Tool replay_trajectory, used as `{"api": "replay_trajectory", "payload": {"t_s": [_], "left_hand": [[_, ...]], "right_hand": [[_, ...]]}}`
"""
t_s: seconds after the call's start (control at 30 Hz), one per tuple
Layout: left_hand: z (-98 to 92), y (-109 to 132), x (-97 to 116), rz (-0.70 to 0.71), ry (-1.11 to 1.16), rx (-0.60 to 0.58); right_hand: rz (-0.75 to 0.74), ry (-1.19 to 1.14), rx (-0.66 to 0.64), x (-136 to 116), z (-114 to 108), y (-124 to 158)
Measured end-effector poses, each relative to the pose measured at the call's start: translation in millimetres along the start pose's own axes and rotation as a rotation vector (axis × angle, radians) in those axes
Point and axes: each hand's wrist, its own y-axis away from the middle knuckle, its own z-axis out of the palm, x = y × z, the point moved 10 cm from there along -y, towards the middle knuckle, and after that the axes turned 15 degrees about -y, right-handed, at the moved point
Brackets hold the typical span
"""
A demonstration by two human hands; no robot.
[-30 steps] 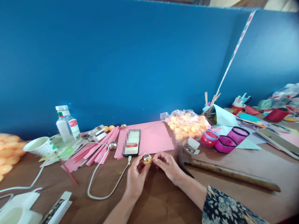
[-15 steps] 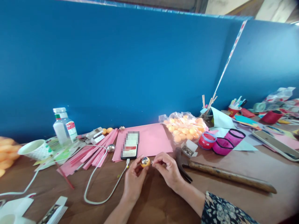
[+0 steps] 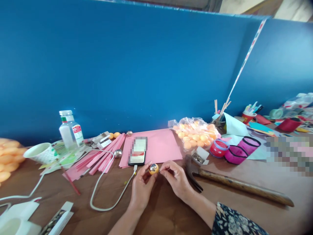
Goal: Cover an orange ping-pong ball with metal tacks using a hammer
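Note:
My left hand (image 3: 143,184) is closed around an orange ping-pong ball (image 3: 154,172), holding it between thumb and fingers. Shiny silver thumbtacks (image 3: 153,167) cover the upper part of the ball. Close on the ball's right side, my right hand (image 3: 174,178) pinches a tiny metallic piece that looks like a thumbtack (image 3: 160,170). Its tip is at or very near the ball; contact is too small to make out. Just beyond my right hand stands an open small white box (image 3: 202,153) with shiny tacks in it. Two silver-covered balls, one nearer (image 3: 117,153) and one farther (image 3: 129,133), rest by the pink strips.
A claw hammer (image 3: 239,182) lies right of my hands. Pink paper (image 3: 163,147) and a phone (image 3: 138,151) with a white cable (image 3: 97,209) lie ahead. Behind are a bag of orange balls (image 3: 195,135), a bottle (image 3: 70,130) and a blue partition (image 3: 146,65).
The view has shifted slightly, so the scene sits a little farther right. My right fingertips and the small metal piece have come closer to the ball.

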Motion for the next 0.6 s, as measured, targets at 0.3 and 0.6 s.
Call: {"api": "replay_trajectory", "payload": {"t_s": [0.3, 0.6], "left_hand": [[1.7, 1.5, 6.1, -0.008, 0.012, -0.017], [1.1, 0.8, 3.4, -0.004, 0.011, -0.006]], "right_hand": [[0.148, -0.004, -0.038, 19.1, 4.4, 1.1], [0.155, -0.018, -0.054, 15.8, 6.8, 0.7]]}}
